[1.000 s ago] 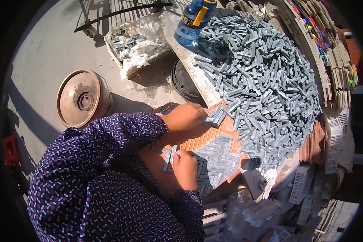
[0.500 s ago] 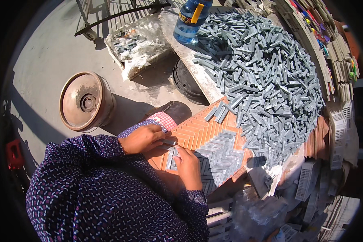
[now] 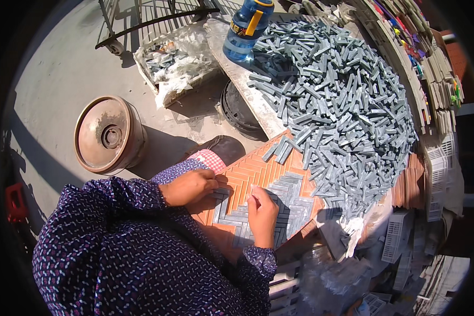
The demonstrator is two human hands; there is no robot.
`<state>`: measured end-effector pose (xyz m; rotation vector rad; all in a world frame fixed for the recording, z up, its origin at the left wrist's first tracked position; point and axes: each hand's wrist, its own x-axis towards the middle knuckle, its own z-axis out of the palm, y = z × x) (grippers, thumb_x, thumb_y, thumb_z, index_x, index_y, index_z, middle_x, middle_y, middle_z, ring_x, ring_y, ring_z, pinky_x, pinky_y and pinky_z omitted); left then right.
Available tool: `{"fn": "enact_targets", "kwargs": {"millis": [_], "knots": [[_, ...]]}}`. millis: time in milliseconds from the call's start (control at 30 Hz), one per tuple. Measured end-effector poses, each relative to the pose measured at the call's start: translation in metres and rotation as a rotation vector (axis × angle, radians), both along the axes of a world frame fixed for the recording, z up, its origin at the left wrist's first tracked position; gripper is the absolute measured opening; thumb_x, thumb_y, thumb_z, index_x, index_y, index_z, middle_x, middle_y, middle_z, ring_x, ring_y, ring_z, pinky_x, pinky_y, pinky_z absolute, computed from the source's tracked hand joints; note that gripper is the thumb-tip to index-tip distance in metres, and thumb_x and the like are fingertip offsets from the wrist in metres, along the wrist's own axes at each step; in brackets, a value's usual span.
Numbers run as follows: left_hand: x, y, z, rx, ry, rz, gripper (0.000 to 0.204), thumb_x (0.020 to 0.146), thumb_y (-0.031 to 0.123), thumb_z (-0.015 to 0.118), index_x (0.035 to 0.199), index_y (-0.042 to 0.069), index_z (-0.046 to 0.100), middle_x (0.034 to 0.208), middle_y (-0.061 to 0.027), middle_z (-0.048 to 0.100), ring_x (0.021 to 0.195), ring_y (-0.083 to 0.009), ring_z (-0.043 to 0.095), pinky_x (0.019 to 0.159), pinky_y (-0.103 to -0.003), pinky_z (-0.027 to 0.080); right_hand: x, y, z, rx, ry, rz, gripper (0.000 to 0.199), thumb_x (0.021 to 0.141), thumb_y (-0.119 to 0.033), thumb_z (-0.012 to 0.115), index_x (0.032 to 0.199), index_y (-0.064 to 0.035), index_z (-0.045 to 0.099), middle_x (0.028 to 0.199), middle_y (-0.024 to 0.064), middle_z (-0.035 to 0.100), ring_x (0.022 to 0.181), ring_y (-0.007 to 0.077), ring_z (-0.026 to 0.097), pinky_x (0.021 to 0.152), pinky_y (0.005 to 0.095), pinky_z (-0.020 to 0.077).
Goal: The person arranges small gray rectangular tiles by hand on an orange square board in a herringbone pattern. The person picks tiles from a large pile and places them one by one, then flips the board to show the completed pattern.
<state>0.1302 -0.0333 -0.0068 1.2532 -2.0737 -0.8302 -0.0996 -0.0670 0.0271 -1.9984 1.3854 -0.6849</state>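
An orange tray (image 3: 240, 174) with slanting ridged slots in a herringbone pattern lies tilted before me. Grey stone strips (image 3: 294, 195) fill part of its slots, mostly on the near and right side. Over the tray's left end my left hand (image 3: 190, 186) is closed, its fingers curled under; whatever they hold is hidden. My right hand (image 3: 263, 217) is closed above the laid strips, thumb and forefinger together, with a pale spot at the tips; I cannot make out anything held. Several loose strips (image 3: 283, 150) rest on the tray's far corner.
A large heap of grey strips (image 3: 347, 100) covers the board beyond the tray. A blue water bottle (image 3: 242, 37) stands at the board's far left corner. On the floor are a rusty lidded drum (image 3: 102, 134), a black bucket (image 3: 237, 113) and a box of plastic scraps (image 3: 176, 58). Stacked trays (image 3: 434, 68) line the right.
My right hand has moved right, from near my left hand to over the laid strips. The left hand's fingers have curled in further. The whole view has shifted slightly.
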Motion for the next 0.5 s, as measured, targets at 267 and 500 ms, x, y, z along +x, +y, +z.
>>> {"fn": "enact_targets", "kwargs": {"millis": [267, 500], "knots": [[0.0, -0.019, 0.02, -0.057, 0.019, -0.107, 0.016, 0.075, 0.01, 0.063, 0.089, 0.002, 0.063, 0.089, -0.0144, 0.061, 0.086, -0.0318, 0.061, 0.072, -0.039, 0.051, 0.029, -0.086, -0.018, -0.239, 0.282, -0.218, 0.023, 0.078, -0.005, 0.065, 0.099, 0.0024, 0.057, 0.081, 0.0185, 0.066, 0.073, 0.0286, 0.066, 0.067, 0.0345, 0.0508], [-0.005, -0.03, 0.018, 0.121, 0.179, 0.072, 0.015, 0.084, 0.012, 0.062, 0.093, 0.001, 0.063, 0.088, -0.0155, 0.063, 0.085, -0.032, 0.062, 0.075, -0.037, 0.05, 0.016, -0.078, -0.044, 0.15, -0.286, -0.289, 0.026, 0.079, -0.001, 0.065, 0.101, 0.0044, 0.054, 0.079, 0.0099, 0.065, 0.068, 0.0137, 0.062, 0.061, 0.0264, 0.0494]]}}
